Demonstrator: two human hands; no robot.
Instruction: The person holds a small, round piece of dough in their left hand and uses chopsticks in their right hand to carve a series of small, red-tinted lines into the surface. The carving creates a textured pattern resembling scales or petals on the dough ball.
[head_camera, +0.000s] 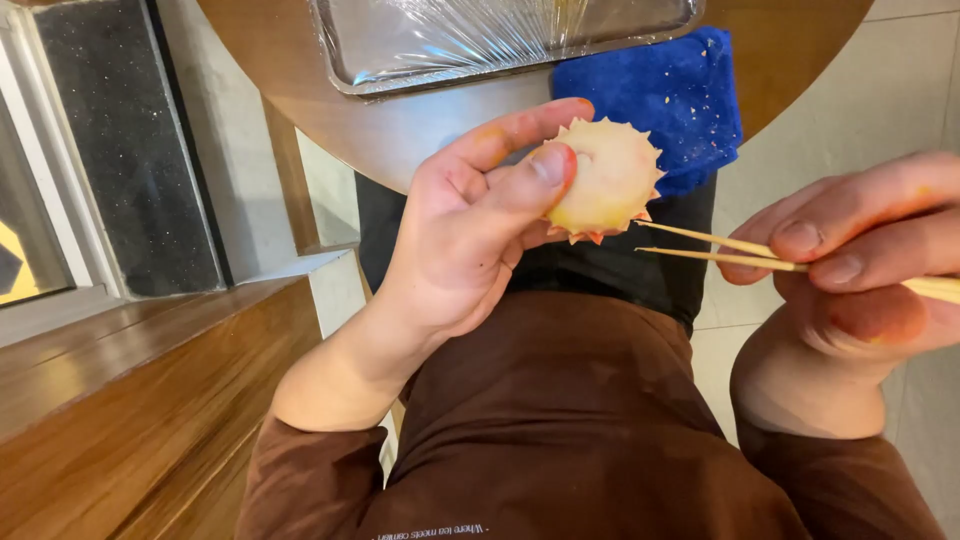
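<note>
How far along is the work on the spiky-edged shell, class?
Done: the pale shell looks scraped, with orange crumbs on the blue cloth. In hand: the left hand grips the shell, and the right hand aims two wooden sticks at its rim. Left: orange stains along the edge; the foil-lined tray looks unfilled.

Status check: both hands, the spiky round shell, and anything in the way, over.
Left hand grips spiky shell. Right hand holds chopsticks, tips beside shell. Nothing between.

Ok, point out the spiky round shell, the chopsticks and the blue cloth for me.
spiky round shell (610, 180), head view, on its pale domed face.
chopsticks (715, 248), head view, between hand and tips.
blue cloth (680, 95), head view, on its middle, atop the table.
</note>
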